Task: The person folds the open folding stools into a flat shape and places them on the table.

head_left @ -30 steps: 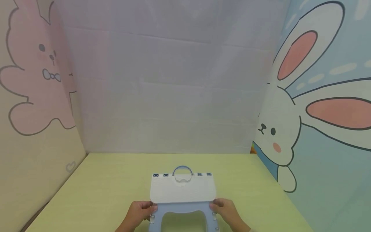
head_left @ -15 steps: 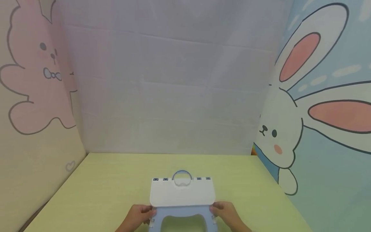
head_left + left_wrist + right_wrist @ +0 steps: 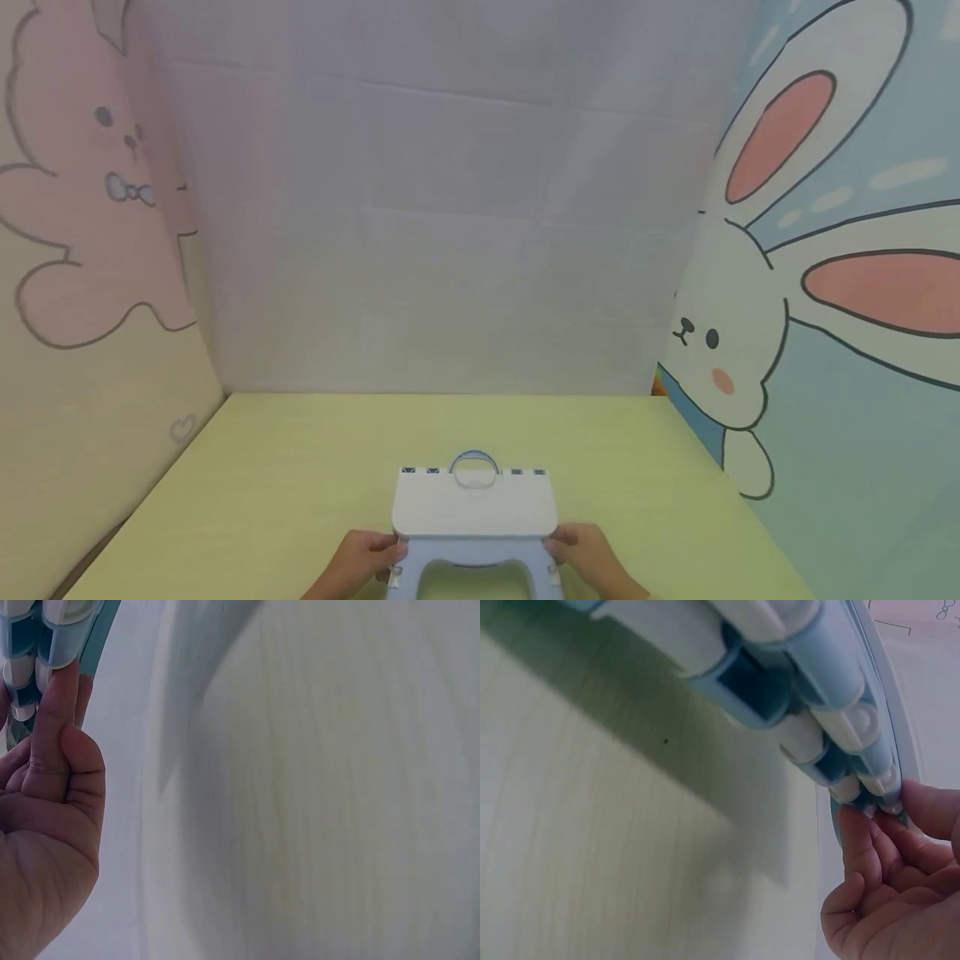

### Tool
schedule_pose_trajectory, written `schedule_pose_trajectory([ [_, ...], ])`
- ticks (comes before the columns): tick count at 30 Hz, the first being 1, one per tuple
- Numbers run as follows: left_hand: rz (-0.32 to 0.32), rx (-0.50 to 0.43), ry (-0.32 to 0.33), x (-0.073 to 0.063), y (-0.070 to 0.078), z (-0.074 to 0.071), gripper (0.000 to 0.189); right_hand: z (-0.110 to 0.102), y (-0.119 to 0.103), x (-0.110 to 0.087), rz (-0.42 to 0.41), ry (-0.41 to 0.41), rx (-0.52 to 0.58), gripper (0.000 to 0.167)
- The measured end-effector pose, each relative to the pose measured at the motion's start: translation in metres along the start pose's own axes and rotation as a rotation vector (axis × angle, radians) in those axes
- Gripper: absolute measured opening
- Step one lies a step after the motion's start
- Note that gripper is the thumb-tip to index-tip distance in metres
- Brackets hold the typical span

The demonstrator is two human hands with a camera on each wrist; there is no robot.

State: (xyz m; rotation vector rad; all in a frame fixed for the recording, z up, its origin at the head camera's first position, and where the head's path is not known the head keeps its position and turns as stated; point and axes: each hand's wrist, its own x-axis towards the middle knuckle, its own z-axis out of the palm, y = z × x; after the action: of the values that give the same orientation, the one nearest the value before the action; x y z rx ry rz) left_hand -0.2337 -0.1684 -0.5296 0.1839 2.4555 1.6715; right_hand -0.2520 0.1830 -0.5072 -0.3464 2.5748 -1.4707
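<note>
A folding stool [image 3: 474,504] with a white panel, pale blue legs and a small blue carry handle stands near the front of the table in the head view. My left hand [image 3: 360,560] grips its left side edge just below the white panel, thumb on the blue part. On the opposite edge, at about the same height, my right hand [image 3: 588,554] holds it between thumb and fingers. White and blue hinge knuckles [image 3: 810,742] of the stool show close up in the right wrist view, with fingertips against their end. The stool's lower part runs out of the head view.
The pale yellow-green table [image 3: 300,467] stretches out around the stool. A plain whitish sheet [image 3: 450,250] hangs behind it. Side walls carry a pink cartoon figure [image 3: 90,217] on the left and a white rabbit [image 3: 727,333] on the right.
The stool's top edge and handle sit slightly lower in the head view, and its white panel looks a little shorter. Both hands keep their grip and have shifted down a little with it.
</note>
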Motion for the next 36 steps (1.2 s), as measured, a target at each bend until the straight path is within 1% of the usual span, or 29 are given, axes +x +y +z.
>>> schedule_pose_trajectory([
  [3,-0.029,0.006,0.005,0.001,0.001,0.001,0.038,0.0,-0.002,0.001,0.02,0.001,0.012,0.02],
  [6,-0.029,0.01,0.004,0.001,0.001,0.002,0.036,0.0,-0.002,0.001,0.028,0.002,0.017,0.02],
  [10,-0.024,0.019,0.001,0.001,0.001,0.001,0.035,0.001,-0.002,0.002,0.025,0.006,0.01,0.019],
  [17,0.011,0.016,-0.012,0.001,-0.001,0.0,0.035,0.001,-0.001,0.004,0.002,-0.001,0.006,0.018],
  [24,0.001,0.044,-0.021,0.002,-0.004,0.001,0.032,0.0,-0.003,0.005,-0.021,-0.019,0.011,0.016],
  [31,0.047,0.039,-0.024,0.004,-0.009,0.002,0.028,0.002,-0.003,0.006,-0.009,-0.023,-0.008,0.016],
  [36,0.027,0.068,-0.037,0.005,-0.011,0.003,0.027,0.003,0.0,0.006,-0.005,-0.025,-0.031,0.015],
])
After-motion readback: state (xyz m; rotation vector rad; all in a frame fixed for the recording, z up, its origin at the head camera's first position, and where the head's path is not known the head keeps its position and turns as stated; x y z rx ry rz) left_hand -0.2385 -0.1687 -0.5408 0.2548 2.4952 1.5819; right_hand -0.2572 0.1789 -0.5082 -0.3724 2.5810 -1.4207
